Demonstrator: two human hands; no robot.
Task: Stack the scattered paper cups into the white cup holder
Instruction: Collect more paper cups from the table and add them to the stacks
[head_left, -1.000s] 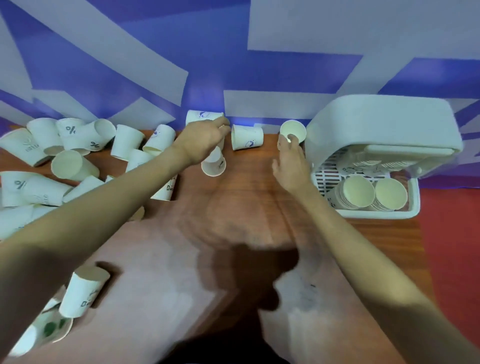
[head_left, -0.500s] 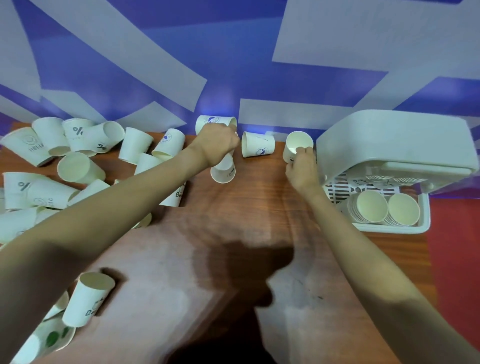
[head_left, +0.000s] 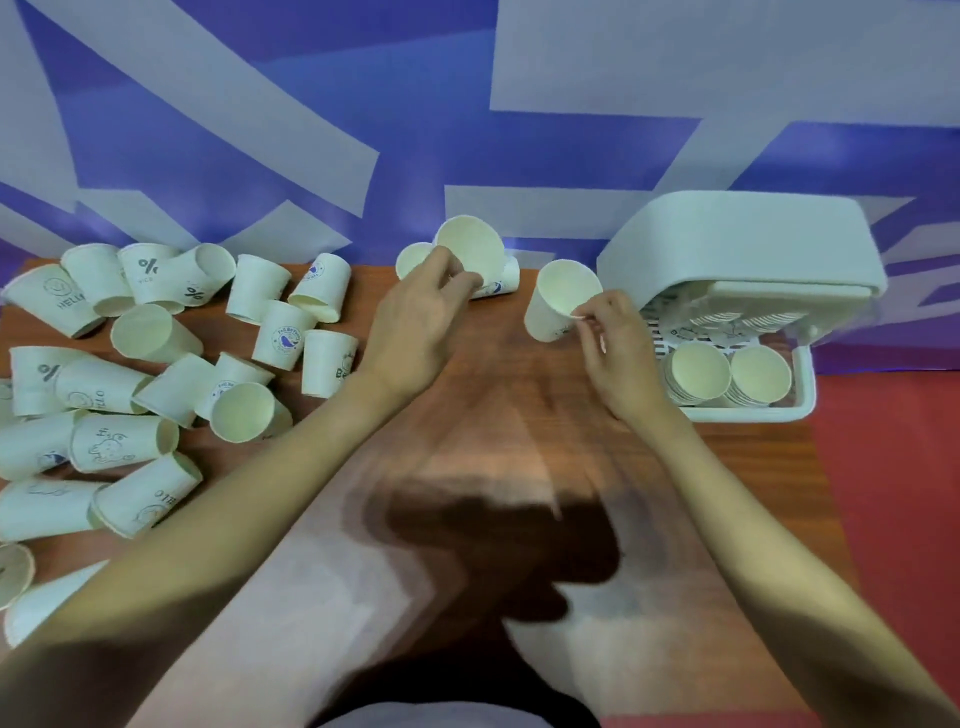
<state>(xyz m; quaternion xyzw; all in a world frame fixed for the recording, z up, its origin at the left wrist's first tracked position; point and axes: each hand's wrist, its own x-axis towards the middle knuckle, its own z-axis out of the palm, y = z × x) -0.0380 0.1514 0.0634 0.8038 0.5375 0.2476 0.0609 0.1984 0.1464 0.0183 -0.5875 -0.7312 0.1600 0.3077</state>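
Left hand (head_left: 415, 322) grip curled round a tilted cup (head_left: 470, 249) upper centre, right hand (head_left: 615, 343) pinching the rim of another cup (head_left: 558, 301) beside the cup holder (head_left: 743, 260).

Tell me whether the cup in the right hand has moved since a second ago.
Yes. The cup pinched by the right hand has come up off the table, mouth tilted toward the camera, still left of the white cup holder.

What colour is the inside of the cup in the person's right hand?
Plain pale cream, with no print inside the cup that the right hand pinches at the rim. The head view shows it.
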